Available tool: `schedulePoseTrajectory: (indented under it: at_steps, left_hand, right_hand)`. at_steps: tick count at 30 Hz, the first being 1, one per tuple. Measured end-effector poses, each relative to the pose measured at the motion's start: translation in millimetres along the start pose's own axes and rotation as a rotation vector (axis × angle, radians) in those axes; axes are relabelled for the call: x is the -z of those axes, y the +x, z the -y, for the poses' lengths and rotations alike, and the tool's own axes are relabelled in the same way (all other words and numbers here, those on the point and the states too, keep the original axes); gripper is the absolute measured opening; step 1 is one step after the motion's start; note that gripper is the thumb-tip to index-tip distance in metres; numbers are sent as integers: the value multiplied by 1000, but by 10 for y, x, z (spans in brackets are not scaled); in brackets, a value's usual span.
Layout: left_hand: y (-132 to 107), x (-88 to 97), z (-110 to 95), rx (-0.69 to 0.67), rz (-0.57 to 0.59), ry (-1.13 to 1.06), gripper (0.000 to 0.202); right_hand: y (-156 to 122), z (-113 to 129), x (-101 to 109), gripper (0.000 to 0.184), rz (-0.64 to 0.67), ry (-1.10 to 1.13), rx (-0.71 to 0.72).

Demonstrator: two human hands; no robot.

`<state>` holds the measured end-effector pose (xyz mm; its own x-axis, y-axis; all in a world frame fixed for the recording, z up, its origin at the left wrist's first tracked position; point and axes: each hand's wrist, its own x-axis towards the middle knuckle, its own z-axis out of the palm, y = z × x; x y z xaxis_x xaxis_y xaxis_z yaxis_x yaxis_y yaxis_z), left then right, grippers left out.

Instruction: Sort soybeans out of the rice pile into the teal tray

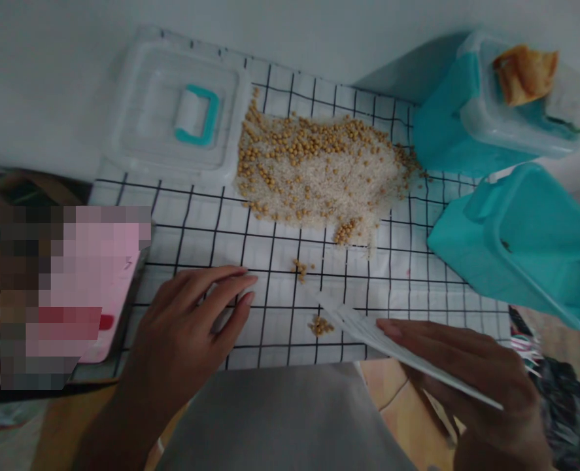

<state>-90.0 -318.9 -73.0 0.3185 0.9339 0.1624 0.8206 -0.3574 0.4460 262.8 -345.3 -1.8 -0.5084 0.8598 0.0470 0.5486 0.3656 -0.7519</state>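
A pile of white rice mixed with yellow beans [319,170] lies on a white cloth with a black grid [280,288]. Two small clusters of beans [320,325] sit apart from the pile, near the cloth's front edge. My left hand [186,327] rests flat on the cloth, fingers stretched out and holding nothing. My right hand [471,373] grips a thin white sheet of paper [368,330] whose tip points at the nearer bean cluster.
A clear lid with a teal handle [182,118] lies at the back left. Two teal containers [520,242] stand at the right, the far one [495,104] with an orange scrap on top. A pink object [98,281] sits at the left.
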Motion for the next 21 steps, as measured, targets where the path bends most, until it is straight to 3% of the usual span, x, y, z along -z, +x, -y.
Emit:
schedulePoseTrajectory:
  at_steps: [3,13,21]
  left_hand:
    - [62,6,-35,-22,16,-26,33]
    - [343,-18,-235,-155,48,-320,38]
    - [479,-41,-352,-235,75,-438,36]
  right_hand:
    - [42,-33,-38,50,-18,16,-3]
    - [64,-12,-66,40,-50,45,-50]
    - [146,-35,-12,47,3,46,-9]
